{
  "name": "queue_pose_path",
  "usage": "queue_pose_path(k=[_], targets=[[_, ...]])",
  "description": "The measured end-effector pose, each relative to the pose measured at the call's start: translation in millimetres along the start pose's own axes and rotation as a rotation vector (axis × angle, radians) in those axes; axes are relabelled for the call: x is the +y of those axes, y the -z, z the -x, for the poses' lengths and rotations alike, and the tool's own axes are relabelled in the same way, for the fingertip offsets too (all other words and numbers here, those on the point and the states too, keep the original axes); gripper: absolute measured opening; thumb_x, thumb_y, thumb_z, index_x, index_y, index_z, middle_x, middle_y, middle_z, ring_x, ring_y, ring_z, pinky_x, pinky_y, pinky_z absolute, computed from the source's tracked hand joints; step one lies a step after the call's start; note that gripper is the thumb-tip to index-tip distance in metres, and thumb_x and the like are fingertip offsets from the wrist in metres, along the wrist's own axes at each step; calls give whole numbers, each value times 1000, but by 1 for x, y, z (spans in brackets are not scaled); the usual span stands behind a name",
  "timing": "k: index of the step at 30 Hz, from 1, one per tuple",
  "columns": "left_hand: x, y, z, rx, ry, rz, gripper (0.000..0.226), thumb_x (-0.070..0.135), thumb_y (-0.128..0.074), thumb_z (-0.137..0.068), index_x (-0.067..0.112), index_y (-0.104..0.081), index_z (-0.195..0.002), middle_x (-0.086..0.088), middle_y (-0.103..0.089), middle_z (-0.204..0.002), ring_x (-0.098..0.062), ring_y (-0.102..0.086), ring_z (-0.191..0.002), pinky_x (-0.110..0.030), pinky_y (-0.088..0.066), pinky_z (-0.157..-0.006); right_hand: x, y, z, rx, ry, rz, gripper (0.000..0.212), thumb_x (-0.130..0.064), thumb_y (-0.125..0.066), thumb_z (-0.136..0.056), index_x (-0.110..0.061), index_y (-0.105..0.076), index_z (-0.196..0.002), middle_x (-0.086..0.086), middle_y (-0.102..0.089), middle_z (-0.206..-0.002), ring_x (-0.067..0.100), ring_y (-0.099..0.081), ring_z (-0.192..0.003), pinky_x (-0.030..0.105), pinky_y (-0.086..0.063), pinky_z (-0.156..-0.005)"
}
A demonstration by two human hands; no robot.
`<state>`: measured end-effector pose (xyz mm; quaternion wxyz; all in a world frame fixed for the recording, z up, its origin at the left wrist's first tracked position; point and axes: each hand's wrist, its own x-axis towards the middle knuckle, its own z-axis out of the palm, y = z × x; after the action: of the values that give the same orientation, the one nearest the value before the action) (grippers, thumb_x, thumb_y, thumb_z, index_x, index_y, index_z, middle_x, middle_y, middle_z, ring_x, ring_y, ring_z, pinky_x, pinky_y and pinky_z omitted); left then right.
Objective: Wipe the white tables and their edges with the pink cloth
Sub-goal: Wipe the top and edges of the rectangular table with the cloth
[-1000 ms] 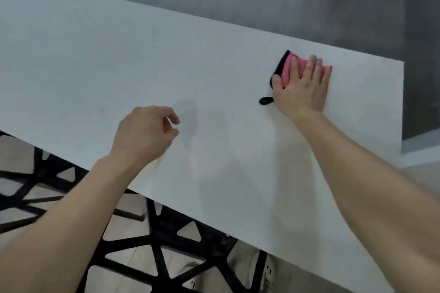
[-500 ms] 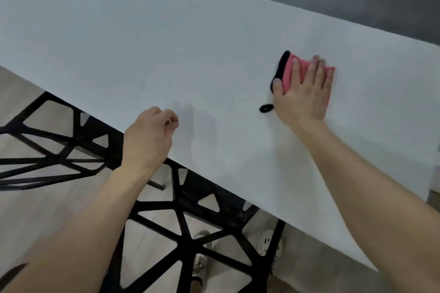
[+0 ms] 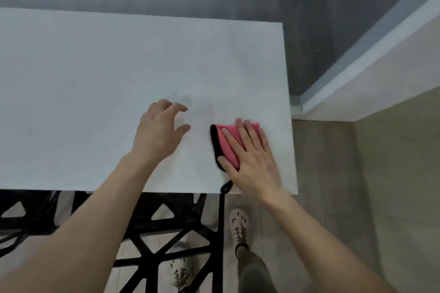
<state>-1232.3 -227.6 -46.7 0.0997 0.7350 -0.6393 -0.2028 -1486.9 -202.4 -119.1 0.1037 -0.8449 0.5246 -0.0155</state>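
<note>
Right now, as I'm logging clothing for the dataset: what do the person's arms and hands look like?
The left forearm and right forearm are bare to the frame's edge, no sleeve in view. The left hand and right hand wear no gloves; no watch, band or ring shows.

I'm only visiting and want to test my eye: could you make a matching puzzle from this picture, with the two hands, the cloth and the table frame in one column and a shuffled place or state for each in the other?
Things:
1. left hand
2. right hand
3. cloth
4. table frame

Places or states:
A. pink with a black border
B. black, under the tabletop
C. flat on the cloth, fingers straight
D. over bare tabletop, fingers loosely bent, holding nothing

Pairs: 1-D, 2-C, 3-A, 4-B.
</note>
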Motion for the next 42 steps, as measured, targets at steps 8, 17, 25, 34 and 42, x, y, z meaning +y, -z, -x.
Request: queue_pose_path(k=[8,17,25,34,42], targets=[[95,-22,-76,-337,-132,-325,131,59,-97,-65,49,-17,-168,1,-7,-179,-26,-12,-163,-50,-28,-126,102,31,-156,62,-318,16,81,-73,-16,-105,-30,-8,-174,9,0,-182,24,6,-168,50,5,-135],[102,-31,-83,-364,-89,-387,139,53,-96,-71,54,2,-168,7,17,-180,-19,5,-168,-46,-23,-127,149,49,-296,66,-335,-9,81,-69,-15,-106,-27,-5,-174,11,1,-181,27,5,-168,50,7,-135],[108,-28,-81,-386,-60,-392,139,47,-99,-69,53,-2,-169,5,11,-181,-21,2,-168,-51,-25,-127,105,15,-97,75,-141,-59,76,-60,-28,-112,-23,-4,-174,9,5,-181,23,10,-167,54,-3,-135],[103,-33,-85,-402,-69,-420,139,45,-101,-66,47,-10,-171,-1,3,-182,-27,-5,-168,-60,-29,-124,68,-6,26,24,-147,-70,80,-64,-33,-111,-24,-6,-174,10,7,-181,26,12,-167,57,-8,-134],[131,-58,-4,-228,-103,-135,40,25,-60,-103,21,-65,-142,-8,-68,-133,-32,-59,-128,-48,-47,-109,66,33,53,-65,-294,-429,66,-59,-23,-113,-27,-26,-171,6,-22,-178,21,-12,-167,52,-12,-136]])
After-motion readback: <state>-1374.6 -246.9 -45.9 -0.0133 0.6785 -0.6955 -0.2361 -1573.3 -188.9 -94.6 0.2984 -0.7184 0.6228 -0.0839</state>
